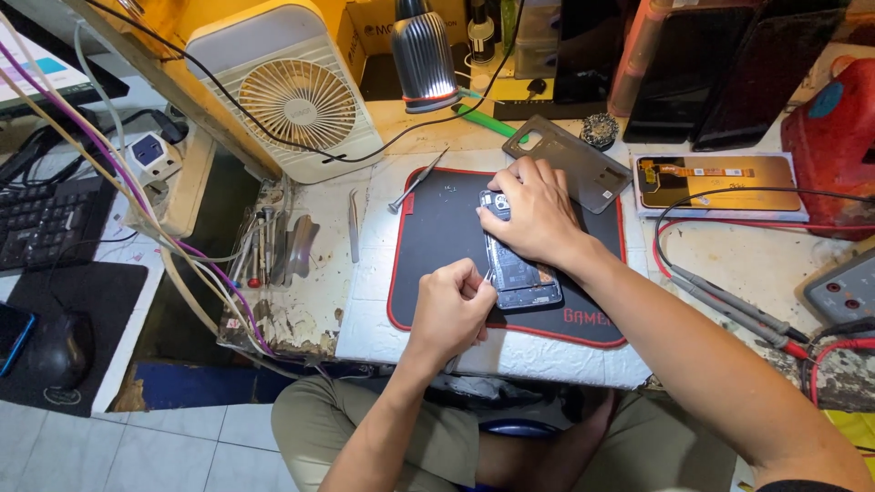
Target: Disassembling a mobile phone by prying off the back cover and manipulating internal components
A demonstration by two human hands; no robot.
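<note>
Matt black mat [437, 246], chipped tabletop [301, 319]

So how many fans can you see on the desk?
1. The white box-shaped desk fan with a round cream grille stands at the back left of the bench, behind the black red-edged work mat. Another could be hidden among the clutter behind.

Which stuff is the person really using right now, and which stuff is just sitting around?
In use:
- opened phone, held down by the right hand
- small tool, mostly hidden in the left hand, tip at the phone
- black mat under the phone

Just lying about:
- white fan
- tweezers
- grey back cover
- keyboard
- mouse
- red and black probes
</note>
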